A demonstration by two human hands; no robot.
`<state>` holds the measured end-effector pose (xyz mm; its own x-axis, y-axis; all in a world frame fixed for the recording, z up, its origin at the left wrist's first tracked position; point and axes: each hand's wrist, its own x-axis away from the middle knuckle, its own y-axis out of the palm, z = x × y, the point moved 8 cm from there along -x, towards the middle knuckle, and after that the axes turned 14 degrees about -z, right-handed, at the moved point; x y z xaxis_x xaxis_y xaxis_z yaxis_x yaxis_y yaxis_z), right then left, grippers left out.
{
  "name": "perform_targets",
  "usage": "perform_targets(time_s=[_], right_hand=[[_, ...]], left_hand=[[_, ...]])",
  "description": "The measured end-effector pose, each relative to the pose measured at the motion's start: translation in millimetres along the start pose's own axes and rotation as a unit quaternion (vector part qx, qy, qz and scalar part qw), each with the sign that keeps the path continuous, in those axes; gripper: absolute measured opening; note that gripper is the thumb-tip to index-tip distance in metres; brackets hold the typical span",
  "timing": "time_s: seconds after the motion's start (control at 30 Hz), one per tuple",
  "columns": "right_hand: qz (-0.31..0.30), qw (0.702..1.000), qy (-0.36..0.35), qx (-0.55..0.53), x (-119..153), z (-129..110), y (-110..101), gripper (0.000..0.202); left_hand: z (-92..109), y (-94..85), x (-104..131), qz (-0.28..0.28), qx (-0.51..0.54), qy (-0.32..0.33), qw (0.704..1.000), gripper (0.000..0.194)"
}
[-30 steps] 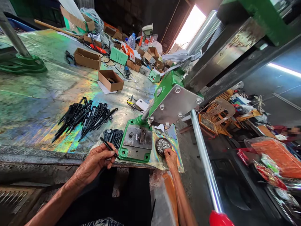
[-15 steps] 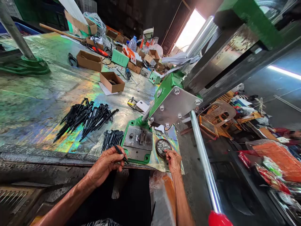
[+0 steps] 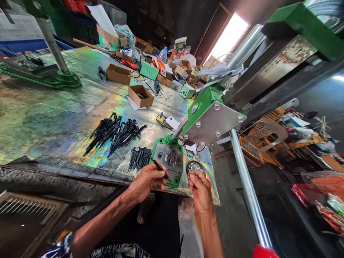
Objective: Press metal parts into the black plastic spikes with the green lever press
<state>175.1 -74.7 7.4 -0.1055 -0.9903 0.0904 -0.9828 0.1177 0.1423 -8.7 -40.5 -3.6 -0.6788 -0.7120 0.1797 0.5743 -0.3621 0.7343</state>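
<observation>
A slim black pointed piece is pinched in my left hand, by the front of the green press base. My right hand is closed, thumb and fingertips together, at the near edge of a round dish of small silvery parts; whatever the fingertips hold is too small to make out. Left of the press base lies a neat row of black pieces. Farther left is a loose heap of similar black pieces. The press head hangs above and behind its metal plate.
A long metal lever with a red knob slants down at the right. An open cardboard box stands behind the heap. Another green press is at the back left. Boxes and a plastic bottle crowd the far table.
The view has shifted, so the table appears farther right. My right hand has drawn back slightly from the dish's middle to its near edge. My left hand still holds the black piece.
</observation>
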Motion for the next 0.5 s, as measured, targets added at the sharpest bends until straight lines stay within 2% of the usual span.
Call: perform_targets(time_s=[0.1, 0.2, 0.33, 0.5], right_hand=[[-0.062, 0.998, 0.012, -0.014, 5.8, -9.5, 42.9, 0.017], [-0.094, 0.995, 0.020, -0.019, 9.9, -14.5, 68.9, 0.018], [-0.101, 0.994, 0.014, -0.043, 14.0, -19.3, 82.5, 0.013], [-0.099, 0.993, 0.016, -0.063, 18.1, -19.5, 86.5, 0.010]], left_hand=[[-1.3, 8.1, -1.8, -0.017, 0.038, 0.010, 0.999, 0.026], [-3.2, 11.0, -0.4, -0.033, 0.077, 0.015, 0.996, 0.026], [-3.7, 9.8, 1.8, -0.043, 0.113, 0.020, 0.993, 0.025], [-4.3, 6.9, 3.2, -0.050, 0.147, 0.030, 0.987, 0.023]])
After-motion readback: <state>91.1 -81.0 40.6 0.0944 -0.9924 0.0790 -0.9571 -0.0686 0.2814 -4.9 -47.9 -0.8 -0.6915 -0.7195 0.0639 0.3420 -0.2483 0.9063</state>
